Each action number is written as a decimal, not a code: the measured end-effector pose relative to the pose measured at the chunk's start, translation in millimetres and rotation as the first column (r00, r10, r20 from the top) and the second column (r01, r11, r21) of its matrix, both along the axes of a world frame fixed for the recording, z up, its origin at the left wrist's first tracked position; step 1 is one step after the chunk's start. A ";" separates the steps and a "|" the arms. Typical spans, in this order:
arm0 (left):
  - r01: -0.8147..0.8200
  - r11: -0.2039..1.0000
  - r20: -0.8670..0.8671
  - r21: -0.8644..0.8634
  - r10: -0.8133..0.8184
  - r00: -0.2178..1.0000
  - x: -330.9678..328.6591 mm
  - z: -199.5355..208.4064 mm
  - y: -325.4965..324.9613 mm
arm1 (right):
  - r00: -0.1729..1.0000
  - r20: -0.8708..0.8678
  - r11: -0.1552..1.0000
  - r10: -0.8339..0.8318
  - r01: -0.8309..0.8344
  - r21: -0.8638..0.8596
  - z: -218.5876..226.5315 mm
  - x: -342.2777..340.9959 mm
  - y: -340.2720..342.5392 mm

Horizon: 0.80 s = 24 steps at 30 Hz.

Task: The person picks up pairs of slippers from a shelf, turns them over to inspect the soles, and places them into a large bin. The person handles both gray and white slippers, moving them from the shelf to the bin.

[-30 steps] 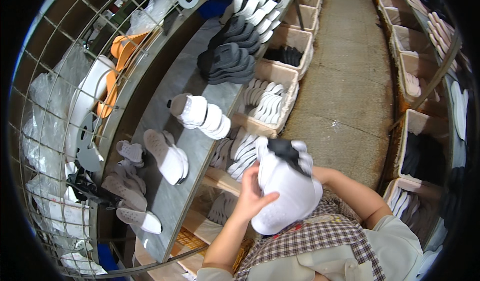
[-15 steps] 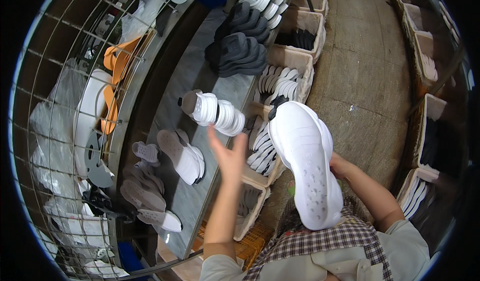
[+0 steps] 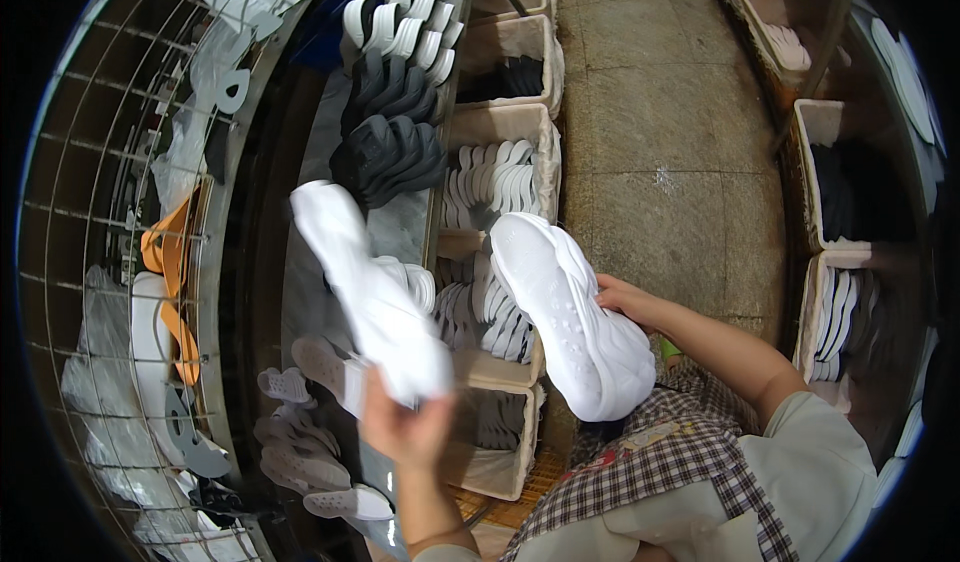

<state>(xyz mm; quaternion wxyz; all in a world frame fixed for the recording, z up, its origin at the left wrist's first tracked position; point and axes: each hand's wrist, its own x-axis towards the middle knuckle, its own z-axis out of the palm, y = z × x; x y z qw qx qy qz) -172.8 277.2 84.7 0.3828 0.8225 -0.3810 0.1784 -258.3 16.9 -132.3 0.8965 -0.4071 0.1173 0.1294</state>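
Pinched at its lower end, a white shoe sole (image 3: 365,287), smeared by motion, is in my left hand (image 3: 405,422), tilted over the grey table. My right hand (image 3: 630,302) grips another white shoe sole (image 3: 545,297) by its right edge, its dimpled face showing. The fingers behind this sole are hidden. Partly covered by the left-hand sole, a stack of white soles (image 3: 418,287) lies on the table (image 3: 400,224). Beyond it are rows of black soles (image 3: 385,157) and white curved pieces (image 3: 405,27).
Fabric-lined bins (image 3: 540,147) holding soles line the table's right side. Across the floor aisle (image 3: 670,162) stand more bins (image 3: 820,122). Wire mesh (image 3: 75,212) rises at left, near orange pieces (image 3: 178,252). Greyish soles (image 3: 300,452) lie at the table's near left.
My left hand, empty before, now holds a white sole. The right-hand sole has swung left and turned. The whole view has shifted, with the table now farther left.
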 end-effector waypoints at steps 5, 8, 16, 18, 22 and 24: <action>0.490 0.843 -0.159 0.220 -0.465 0.871 -82.9 -30.8 -67.4 | 0.999 0.026 1.000 -0.020 0.020 -0.008 -27.1 5.6 0.0; 0.612 0.770 -0.269 0.182 -0.559 0.784 -87.5 -40.8 -80.4 | 0.993 -0.066 0.995 0.094 -0.095 -0.017 -41.9 -10.5 -16.3; 0.793 0.492 -0.887 0.360 -0.083 0.454 56.6 -121.6 -94.6 | 0.784 0.005 0.772 0.620 -0.609 -0.183 -73.9 -52.2 -49.0; 0.913 0.397 -0.932 -0.094 0.287 -0.220 63.6 -169.5 -94.6 | 0.731 -0.029 0.722 0.682 -0.679 -0.134 -89.5 -66.4 -36.0; 0.715 0.625 -0.768 -0.315 0.274 -0.578 13.7 -236.8 -54.5 | 0.695 -0.215 0.726 0.686 -0.672 0.143 -127.7 -107.3 -10.2; 0.652 0.714 -0.788 -0.257 0.235 -0.568 -11.0 -253.0 -26.6 | 0.608 -0.254 0.656 0.752 -0.658 0.369 -148.9 -107.5 11.6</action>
